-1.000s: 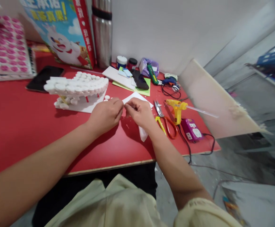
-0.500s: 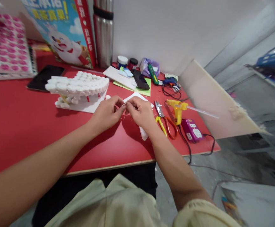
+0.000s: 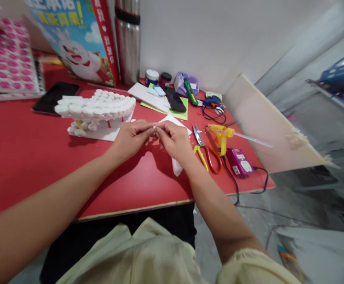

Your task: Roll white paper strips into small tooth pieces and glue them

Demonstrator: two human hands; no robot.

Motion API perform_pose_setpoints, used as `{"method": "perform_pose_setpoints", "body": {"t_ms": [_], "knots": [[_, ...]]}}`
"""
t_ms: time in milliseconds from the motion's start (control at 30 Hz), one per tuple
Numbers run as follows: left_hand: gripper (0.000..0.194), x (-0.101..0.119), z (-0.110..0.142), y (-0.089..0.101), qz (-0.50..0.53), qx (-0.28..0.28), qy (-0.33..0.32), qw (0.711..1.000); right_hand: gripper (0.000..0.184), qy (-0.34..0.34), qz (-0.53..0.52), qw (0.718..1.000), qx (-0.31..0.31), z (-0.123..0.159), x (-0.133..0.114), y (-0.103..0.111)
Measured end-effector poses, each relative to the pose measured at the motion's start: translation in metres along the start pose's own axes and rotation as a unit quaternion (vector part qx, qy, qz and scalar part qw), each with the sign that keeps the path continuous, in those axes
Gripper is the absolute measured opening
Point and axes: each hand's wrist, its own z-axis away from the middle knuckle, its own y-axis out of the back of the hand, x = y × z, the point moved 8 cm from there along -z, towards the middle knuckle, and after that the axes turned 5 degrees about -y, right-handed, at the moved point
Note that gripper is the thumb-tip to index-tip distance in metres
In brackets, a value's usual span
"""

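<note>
Fingertips together, my left hand (image 3: 130, 139) and my right hand (image 3: 174, 141) pinch a tiny white piece (image 3: 154, 127) between them; most of it is hidden, so its kind does not show. Both hands are closed just above the red table (image 3: 124, 185). Behind and under my right hand lies a white sheet (image 3: 180, 123), with a white strip (image 3: 177, 167) sticking out below the wrist. To the left of my left hand stands a model built of white rounded pieces (image 3: 96, 105) on a white base (image 3: 113, 134), with small red posts under its upper part.
Right of my hands lie pliers (image 3: 209, 156), a yellow glue gun (image 3: 223, 136) with a glue stick, and a purple power socket (image 3: 240, 163) with cords. A green cutter (image 3: 190, 92), jars (image 3: 152, 77), a steel flask (image 3: 127, 47) and a black tablet (image 3: 55, 96) stand or lie farther back.
My left hand's fingers have straightened somewhat and shifted against the right fingertips. The small white piece stays between the hands. The view has moved slightly.
</note>
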Motion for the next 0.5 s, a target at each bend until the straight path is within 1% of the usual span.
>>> {"method": "perform_pose_setpoints", "body": {"t_ms": [133,233,333,433,500], "knots": [[0.026,0.008,0.002,0.002,-0.065,0.012,-0.065,0.996,0.021,0.001,0.007,1.0,0.008,0.002,-0.002,-0.001],[0.027,0.018,0.005,0.001,-0.142,0.019,-0.107,0.984,0.02,0.005,-0.014,1.0,0.005,0.002,-0.003,-0.004],[0.027,0.023,0.006,0.001,-0.209,0.026,-0.125,0.97,0.021,0.004,-0.021,1.0,-0.006,0.002,-0.003,-0.005],[0.027,0.024,0.006,0.004,-0.242,0.041,-0.133,0.96,0.025,-0.001,-0.004,1.0,0.003,-0.001,-0.002,0.0],[0.026,0.023,0.005,0.007,-0.25,0.05,-0.128,0.958,0.026,-0.031,-0.035,0.999,0.018,-0.004,0.003,0.007]]}}
